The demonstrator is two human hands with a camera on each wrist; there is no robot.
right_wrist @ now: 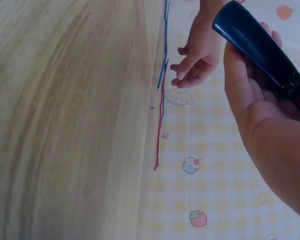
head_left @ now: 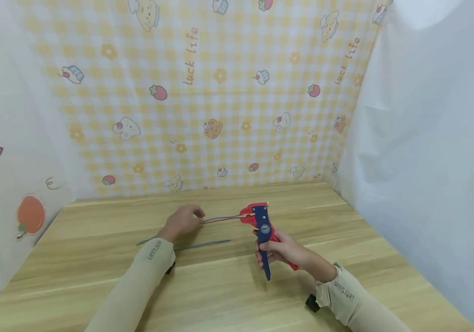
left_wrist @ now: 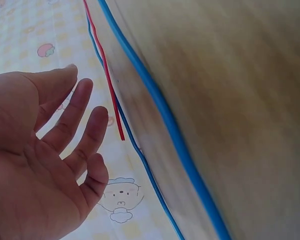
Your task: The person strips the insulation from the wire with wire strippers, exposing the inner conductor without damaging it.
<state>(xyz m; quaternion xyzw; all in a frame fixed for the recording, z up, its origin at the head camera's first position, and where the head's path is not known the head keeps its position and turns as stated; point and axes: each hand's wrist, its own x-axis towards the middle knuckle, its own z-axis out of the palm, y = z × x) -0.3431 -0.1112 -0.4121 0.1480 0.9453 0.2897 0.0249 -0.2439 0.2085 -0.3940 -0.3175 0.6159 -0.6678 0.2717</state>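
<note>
My right hand [head_left: 288,249] grips the handles of a red and dark blue wire stripper [head_left: 264,230], its head pointing up and left. One dark blue handle [right_wrist: 260,45] fills the upper right of the right wrist view. Beside the left ends of a red wire [left_wrist: 105,60] and a thin blue wire [left_wrist: 140,152] is my left hand [head_left: 183,221], its fingers loosely bent with nothing between them. These two wires lie side by side, and their right ends overlap the stripper's head in the head view. A separate blue wire [head_left: 209,243] lies nearer me, passing under the left wrist.
The wood-grain table [head_left: 220,286] meets a yellow checked cloth [head_left: 220,106] at the back. White sheets hang on the left and on the right [head_left: 419,161]. A small black device [head_left: 312,303] sits at the right wrist.
</note>
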